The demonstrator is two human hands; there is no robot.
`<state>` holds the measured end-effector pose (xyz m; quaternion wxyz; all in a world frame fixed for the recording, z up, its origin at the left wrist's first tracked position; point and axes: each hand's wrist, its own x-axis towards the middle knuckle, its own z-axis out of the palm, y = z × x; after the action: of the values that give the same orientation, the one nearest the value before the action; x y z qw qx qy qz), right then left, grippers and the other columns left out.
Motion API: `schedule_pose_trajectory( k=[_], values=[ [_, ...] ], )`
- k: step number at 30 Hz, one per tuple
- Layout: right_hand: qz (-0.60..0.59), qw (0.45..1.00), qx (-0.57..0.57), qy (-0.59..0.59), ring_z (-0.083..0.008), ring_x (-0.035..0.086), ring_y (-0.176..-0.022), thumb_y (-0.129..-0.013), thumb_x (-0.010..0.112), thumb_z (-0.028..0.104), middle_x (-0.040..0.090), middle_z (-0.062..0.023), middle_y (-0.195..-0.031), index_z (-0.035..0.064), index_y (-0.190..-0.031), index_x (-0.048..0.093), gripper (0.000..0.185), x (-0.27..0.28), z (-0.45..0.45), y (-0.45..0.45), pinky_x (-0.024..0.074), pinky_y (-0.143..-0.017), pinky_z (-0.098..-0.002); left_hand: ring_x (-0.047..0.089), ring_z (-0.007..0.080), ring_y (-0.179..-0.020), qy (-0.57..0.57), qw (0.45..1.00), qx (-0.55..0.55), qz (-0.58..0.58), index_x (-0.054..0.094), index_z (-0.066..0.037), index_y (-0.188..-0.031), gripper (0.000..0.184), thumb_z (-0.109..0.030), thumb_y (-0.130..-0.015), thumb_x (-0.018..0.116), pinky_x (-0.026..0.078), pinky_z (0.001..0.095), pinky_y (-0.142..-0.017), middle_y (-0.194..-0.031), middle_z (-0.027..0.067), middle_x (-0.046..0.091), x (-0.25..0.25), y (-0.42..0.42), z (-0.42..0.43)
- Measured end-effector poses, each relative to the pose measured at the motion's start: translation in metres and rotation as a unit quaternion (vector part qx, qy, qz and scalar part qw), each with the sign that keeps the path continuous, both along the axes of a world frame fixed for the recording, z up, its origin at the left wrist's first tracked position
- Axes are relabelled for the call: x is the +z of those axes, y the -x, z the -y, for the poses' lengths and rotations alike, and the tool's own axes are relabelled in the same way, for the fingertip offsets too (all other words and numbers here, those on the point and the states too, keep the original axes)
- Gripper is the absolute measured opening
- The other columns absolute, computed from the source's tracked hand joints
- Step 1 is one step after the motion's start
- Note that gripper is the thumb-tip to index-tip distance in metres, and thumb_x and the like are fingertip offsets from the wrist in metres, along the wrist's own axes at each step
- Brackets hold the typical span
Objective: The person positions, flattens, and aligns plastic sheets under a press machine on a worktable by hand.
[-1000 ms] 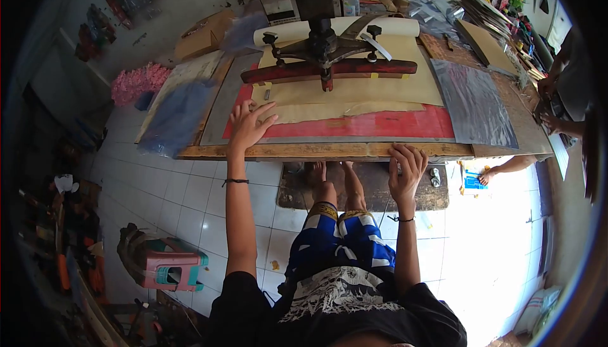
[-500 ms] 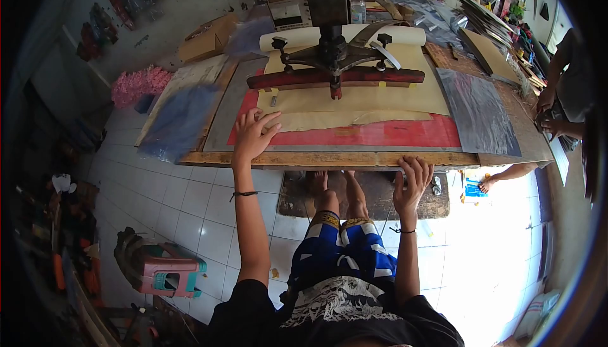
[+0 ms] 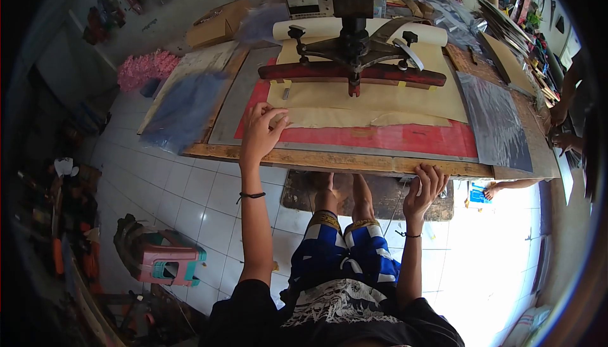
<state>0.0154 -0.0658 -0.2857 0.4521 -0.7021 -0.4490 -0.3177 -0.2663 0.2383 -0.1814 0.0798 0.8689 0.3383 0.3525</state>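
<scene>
The worktable's wooden front edge [image 3: 342, 162] runs across in front of the person, and between it and the tan paper [image 3: 373, 101] lies a bare strip of red sheet [image 3: 392, 140], open apart from the left hand [image 3: 258, 134] at its left end. That hand's fingers are bent beside the paper's left edge, thumb and forefinger slightly parted. The right hand [image 3: 426, 193] hooks its fingers over the wooden edge — whether it grips firmly, I cannot tell.

The paper lies on the red sheet, beneath a dark metal press head [image 3: 358, 49]; its near edge is uneven, with a lighter strip along it. A small metal piece [image 3: 286, 93] sits near its left side. The press's long, worn red bar [image 3: 310, 72] spans much of the paper. Wrinkled, glossy grey plastic [image 3: 497, 122] borders the right — bluish, see-through film [image 3: 187, 109] lies at left.
</scene>
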Motion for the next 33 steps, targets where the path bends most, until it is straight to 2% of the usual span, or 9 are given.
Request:
schedule_pose_trajectory(
  k=[4, 10, 16, 20, 28, 33],
  values=[
    [0.008, 1.0, -0.006, -0.004, -0.03, 0.052, -0.131, -0.092, 0.063, 0.002, 0.066, -0.0047, -0.124, 0.0142, -0.114, 0.07, 0.026, -0.0033, -0.0005, -0.0015, 0.0208, -0.123, -0.0584, 0.05, 0.0288, -0.108, -0.026, 0.999, 0.021, -0.005, 0.077, -0.019, -0.118, 0.031, -0.035, -0.093, 0.074, 0.039, 0.0448, -0.102, -0.106, 0.0088, 0.055, -0.0033, 0.0005, 0.002],
    [0.015, 1.0, 0.001, -0.003, -0.0301, 0.052, -0.131, -0.092, 0.064, 0.002, 0.066, -0.0043, -0.125, 0.0143, -0.114, 0.07, 0.025, -0.0033, 0.0006, -0.0026, 0.0217, -0.123, -0.059, 0.047, 0.0273, -0.104, -0.03, 0.994, 0.041, -0.097, 0.075, -0.026, -0.127, 0.037, -0.043, -0.095, 0.07, 0.036, 0.0441, -0.098, -0.104, 0.008, 0.052, 0.0021, -0.0017, 0.0086],
    [-0.001, 1.0, 0.003, 0.005, -0.03, 0.05, -0.133, -0.092, 0.064, 0.003, 0.066, -0.0038, -0.126, 0.0145, -0.115, 0.07, 0.026, -0.0009, 0.0033, -0.0003, 0.02, -0.124, -0.0583, 0.048, 0.0261, -0.1, -0.035, 0.994, 0.042, -0.09, 0.076, -0.031, -0.126, 0.031, -0.04, -0.097, 0.067, 0.038, 0.0441, -0.096, -0.1, 0.0053, 0.051, 0.0001, -0.0018, 0.0058],
    [-0.003, 1.0, 0.005, 0.017, -0.0302, 0.048, -0.138, -0.097, 0.06, 0.006, 0.067, -0.0053, -0.128, 0.0125, -0.118, 0.07, 0.023, -0.004, 0.0043, -0.002, 0.0182, -0.125, -0.0567, 0.049, 0.026, -0.098, -0.033, 0.996, 0.033, -0.076, 0.077, -0.03, -0.124, 0.028, -0.037, -0.098, 0.067, 0.038, 0.0439, -0.095, -0.097, 0.005, 0.052, 0.0005, -0.0006, 0.0049],
    [-0.008, 1.0, 0.002, 0.0, -0.0295, 0.051, -0.134, -0.091, 0.066, 0.003, 0.067, -0.003, -0.126, 0.0154, -0.116, 0.071, 0.029, -0.0028, 0.0017, 0.0002, 0.0194, -0.124, -0.057, 0.052, 0.0286, -0.102, -0.03, 0.998, 0.037, -0.047, 0.077, -0.023, -0.119, 0.025, -0.03, -0.097, 0.068, 0.04, 0.0456, -0.1, -0.099, 0.0073, 0.056, -0.0025, 0.0009, 0.0031],
    [-0.01, 1.0, 0.0, 0.006, -0.0288, 0.052, -0.132, -0.089, 0.068, 0.004, 0.068, -0.0016, -0.125, 0.0167, -0.116, 0.071, 0.03, -0.0001, 0.0028, 0.0003, 0.0201, -0.124, -0.0548, 0.055, 0.0286, -0.101, -0.028, 0.998, 0.042, -0.045, 0.077, -0.02, -0.118, 0.023, -0.026, -0.098, 0.067, 0.041, 0.043, -0.099, -0.1, 0.0072, 0.058, -0.0041, 0.0, 0.0017]
  ],
)
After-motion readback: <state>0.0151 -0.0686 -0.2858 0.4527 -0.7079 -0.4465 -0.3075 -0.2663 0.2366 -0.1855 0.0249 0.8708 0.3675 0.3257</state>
